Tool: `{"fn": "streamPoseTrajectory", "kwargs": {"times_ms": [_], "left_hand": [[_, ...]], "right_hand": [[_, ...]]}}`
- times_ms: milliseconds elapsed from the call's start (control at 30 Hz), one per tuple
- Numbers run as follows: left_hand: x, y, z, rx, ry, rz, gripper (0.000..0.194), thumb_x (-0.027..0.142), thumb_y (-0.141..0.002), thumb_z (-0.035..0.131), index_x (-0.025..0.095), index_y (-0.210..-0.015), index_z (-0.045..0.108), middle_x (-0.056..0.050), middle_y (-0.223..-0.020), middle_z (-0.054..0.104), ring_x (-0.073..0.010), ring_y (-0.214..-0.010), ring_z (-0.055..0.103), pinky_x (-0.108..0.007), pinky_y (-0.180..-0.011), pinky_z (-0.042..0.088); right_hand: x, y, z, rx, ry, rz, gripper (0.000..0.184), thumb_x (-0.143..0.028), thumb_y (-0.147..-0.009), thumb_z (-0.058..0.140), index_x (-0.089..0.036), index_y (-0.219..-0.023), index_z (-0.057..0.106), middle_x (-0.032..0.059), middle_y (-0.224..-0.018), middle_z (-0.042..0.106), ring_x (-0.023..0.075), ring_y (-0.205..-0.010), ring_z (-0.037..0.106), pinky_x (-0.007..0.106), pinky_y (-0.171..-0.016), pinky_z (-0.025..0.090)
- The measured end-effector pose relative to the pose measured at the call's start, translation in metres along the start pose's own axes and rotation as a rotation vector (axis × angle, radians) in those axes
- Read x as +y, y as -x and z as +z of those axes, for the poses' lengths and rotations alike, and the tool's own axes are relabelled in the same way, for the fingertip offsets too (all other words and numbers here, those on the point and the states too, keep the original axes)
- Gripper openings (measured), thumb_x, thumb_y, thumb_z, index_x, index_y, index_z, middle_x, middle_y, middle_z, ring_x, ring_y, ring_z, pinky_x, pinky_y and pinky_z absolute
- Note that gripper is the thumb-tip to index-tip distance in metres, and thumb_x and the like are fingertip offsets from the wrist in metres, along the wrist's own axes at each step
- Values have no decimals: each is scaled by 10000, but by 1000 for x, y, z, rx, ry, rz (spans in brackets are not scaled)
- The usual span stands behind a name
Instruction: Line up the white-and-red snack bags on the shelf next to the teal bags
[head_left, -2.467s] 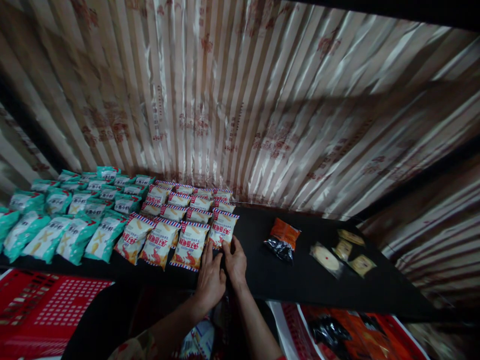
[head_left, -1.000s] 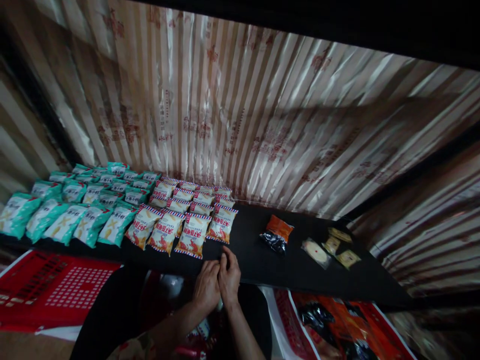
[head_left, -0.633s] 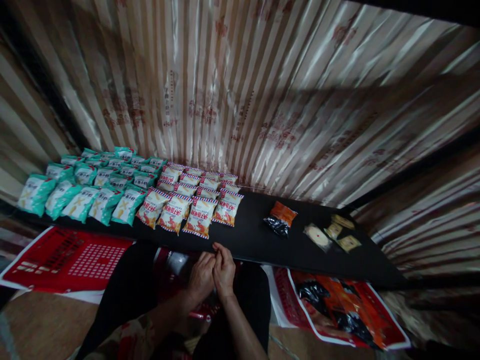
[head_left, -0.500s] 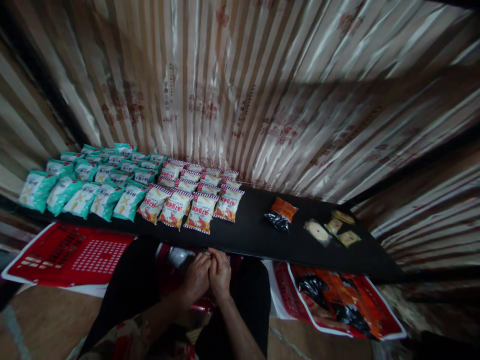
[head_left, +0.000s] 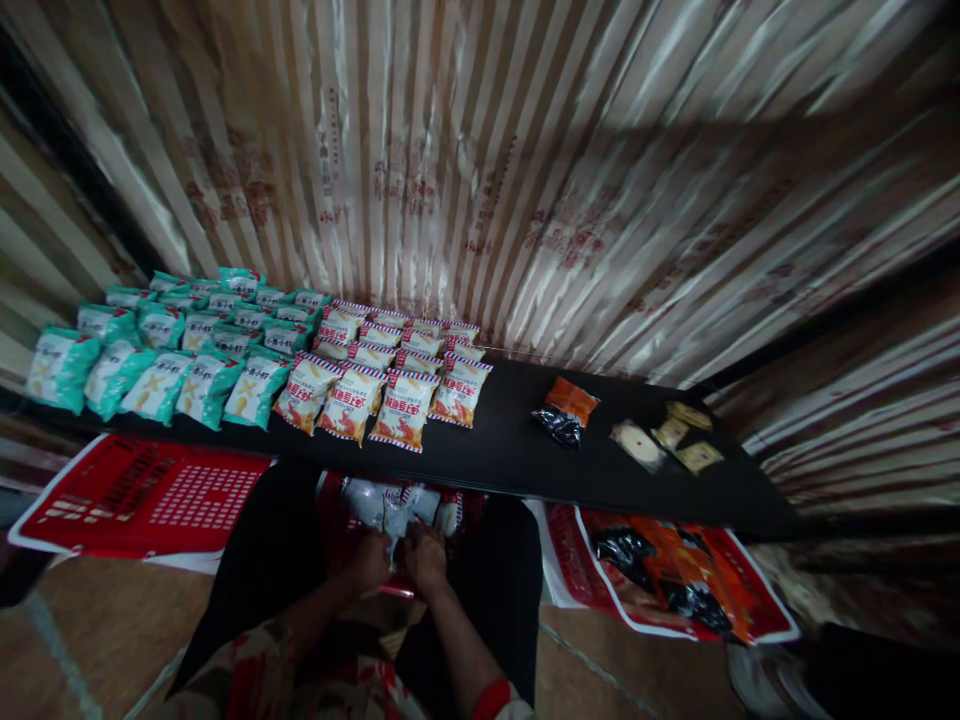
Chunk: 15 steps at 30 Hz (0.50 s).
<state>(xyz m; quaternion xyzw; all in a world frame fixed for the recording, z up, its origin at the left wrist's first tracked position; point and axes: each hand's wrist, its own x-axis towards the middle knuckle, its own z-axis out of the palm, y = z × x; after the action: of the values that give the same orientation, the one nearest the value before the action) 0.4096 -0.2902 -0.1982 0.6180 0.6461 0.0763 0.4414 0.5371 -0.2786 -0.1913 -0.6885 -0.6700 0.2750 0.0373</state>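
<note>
Hands (head_left: pixel 426 558) are at packets (head_left: pixel 395 515) below the shelf (head_left: pixel 491 450), can't tell if gripping tbh; snack bags (head_left: pixel 403 408) on it sit rowed, probably for visibility.

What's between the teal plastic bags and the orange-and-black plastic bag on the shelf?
The head view shows cream plastic bags with striped edges, then some black shelf.

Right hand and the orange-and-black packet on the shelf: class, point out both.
Right hand (head_left: pixel 426 561): head view, back of the hand.
Orange-and-black packet (head_left: pixel 567 410): head view, middle, near where orange meets black.
</note>
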Motion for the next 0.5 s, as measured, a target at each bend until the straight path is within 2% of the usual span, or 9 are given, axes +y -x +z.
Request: {"fn": "streamPoseTrajectory", "kwargs": {"times_ms": [67,133,233,500], "left_hand": [[-7,-5,2,-23,26,-74,139,38,-767,503,131,-709,589,-34,-781,620,-161,-826,580,-282,-755,437],[-12,-10,4,-46,65,-135,86,177,-835,528,125,-832,596,-31,-850,618,-150,-809,586,-301,-725,473],[-14,-16,6,-77,126,-197,276,333,-858,524,139,-1052,554,-55,-1026,594,-162,-861,592,-357,-739,511],[-16,-22,13,-107,318,-236,312,330,-856,527,151,-1112,534,-70,-1114,568,-195,-951,576,-400,-803,498]], "right_hand": [[2,-1,4,-42,25,21,277,-154,-771,476,-155,-980,657,122,-1046,668,233,-1054,570,325,-926,366],[3,-2,6,-75,45,39,256,-156,-761,486,-167,-948,661,114,-1027,673,224,-1033,578,310,-889,379],[4,-3,8,-100,70,68,243,-157,-752,497,-179,-928,664,115,-1033,669,221,-1019,585,305,-860,386],[3,-5,11,-87,119,160,374,-162,-773,476,-183,-1127,595,163,-1123,622,264,-1069,567,363,-833,408]]}}
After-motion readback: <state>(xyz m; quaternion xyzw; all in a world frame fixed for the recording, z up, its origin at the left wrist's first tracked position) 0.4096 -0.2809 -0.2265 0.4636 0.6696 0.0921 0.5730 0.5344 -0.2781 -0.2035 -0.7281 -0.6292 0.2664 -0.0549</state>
